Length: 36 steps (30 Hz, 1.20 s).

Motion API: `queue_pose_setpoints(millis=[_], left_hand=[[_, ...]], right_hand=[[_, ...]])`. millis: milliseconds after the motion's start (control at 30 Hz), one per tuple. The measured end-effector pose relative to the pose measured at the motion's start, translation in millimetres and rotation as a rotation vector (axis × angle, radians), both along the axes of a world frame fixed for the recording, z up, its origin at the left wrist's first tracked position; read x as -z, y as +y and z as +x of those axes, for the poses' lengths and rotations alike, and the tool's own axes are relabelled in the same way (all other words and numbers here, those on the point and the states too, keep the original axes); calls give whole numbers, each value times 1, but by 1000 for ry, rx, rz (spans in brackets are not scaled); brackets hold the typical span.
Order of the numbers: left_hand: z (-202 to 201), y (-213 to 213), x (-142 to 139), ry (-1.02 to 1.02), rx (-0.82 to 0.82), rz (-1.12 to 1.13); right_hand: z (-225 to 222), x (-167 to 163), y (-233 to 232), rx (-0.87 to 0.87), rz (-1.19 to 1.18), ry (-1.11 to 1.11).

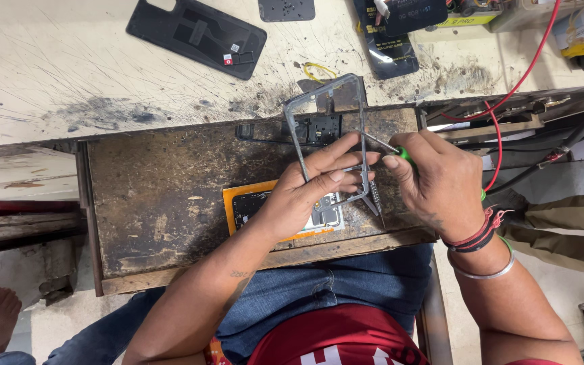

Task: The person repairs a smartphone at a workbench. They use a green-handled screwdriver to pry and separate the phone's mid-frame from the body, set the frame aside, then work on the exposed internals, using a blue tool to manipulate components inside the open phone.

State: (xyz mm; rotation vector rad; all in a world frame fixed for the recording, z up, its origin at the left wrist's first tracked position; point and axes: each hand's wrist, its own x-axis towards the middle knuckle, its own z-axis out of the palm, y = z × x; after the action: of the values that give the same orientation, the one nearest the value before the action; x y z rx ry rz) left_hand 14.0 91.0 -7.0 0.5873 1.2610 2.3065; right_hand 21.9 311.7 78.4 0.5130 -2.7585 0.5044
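We sit at a worn, dark wooden board point(163, 196) set against a scratched, pale worktop point(69, 74) stained with black smudges. Below us to the left, we see pale floor point(55, 324) and a rough wooden plank point(21, 226).

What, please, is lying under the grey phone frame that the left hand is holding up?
Under the phone frame lies an opened phone on an orange mat, with tweezers beside it. The left hand covers most of the phone's middle.
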Motion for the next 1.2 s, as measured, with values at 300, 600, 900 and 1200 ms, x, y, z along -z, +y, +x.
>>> queue_pose_setpoints(millis=[300, 600, 900, 1200], left_hand=[[0, 0, -5, 10, 12, -32], [0, 0, -6, 12, 12, -53], [-1, -1, -9, 21, -1, -87], [-1, 1, -10, 16, -5, -74]], right_hand=[[-3, -5, 3, 12, 50, 15], [-6, -6, 3, 8, 58, 30], [-9, -8, 2, -11, 62, 46], [-12, -10, 3, -16, 60, 55]])
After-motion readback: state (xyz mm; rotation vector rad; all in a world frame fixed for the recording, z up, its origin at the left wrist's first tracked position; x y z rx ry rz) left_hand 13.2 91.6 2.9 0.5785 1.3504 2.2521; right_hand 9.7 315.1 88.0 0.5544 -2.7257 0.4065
